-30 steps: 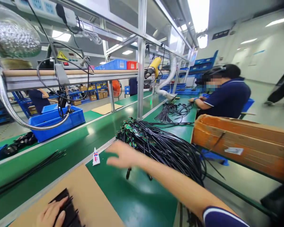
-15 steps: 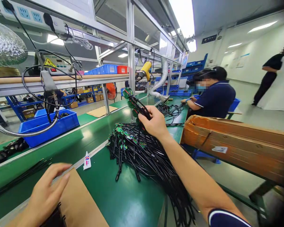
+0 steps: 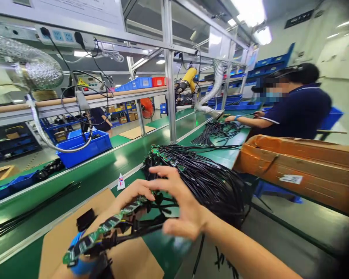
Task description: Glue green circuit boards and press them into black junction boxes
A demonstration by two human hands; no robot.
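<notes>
A bunch of black cables with small green circuit boards (image 3: 104,228) on their ends lies across my left hand (image 3: 130,193), the boards in a row along the wrist. My left fingers bend over the cables' board end; the palm is hidden behind them. My right hand (image 3: 182,205) is open just to the right, fingers spread and thumb by the black cables. Whether the thumb touches them is unclear. Behind the hands a large pile of similar board-ended cables (image 3: 203,178) spreads over the green table. A blue band (image 3: 84,267) circles my left wrist.
Brown cardboard (image 3: 104,201) lies under my left arm, with a small white glue bottle (image 3: 121,182) beyond it. A long cardboard box (image 3: 299,170) stands at the right. A co-worker (image 3: 296,104) sits farther along the table. A blue bin (image 3: 84,149) stands left.
My right hand has come down and left from above the pile and opened. The board-ended cables it held now lie at my left hand, which has moved right and up. The view has shifted left.
</notes>
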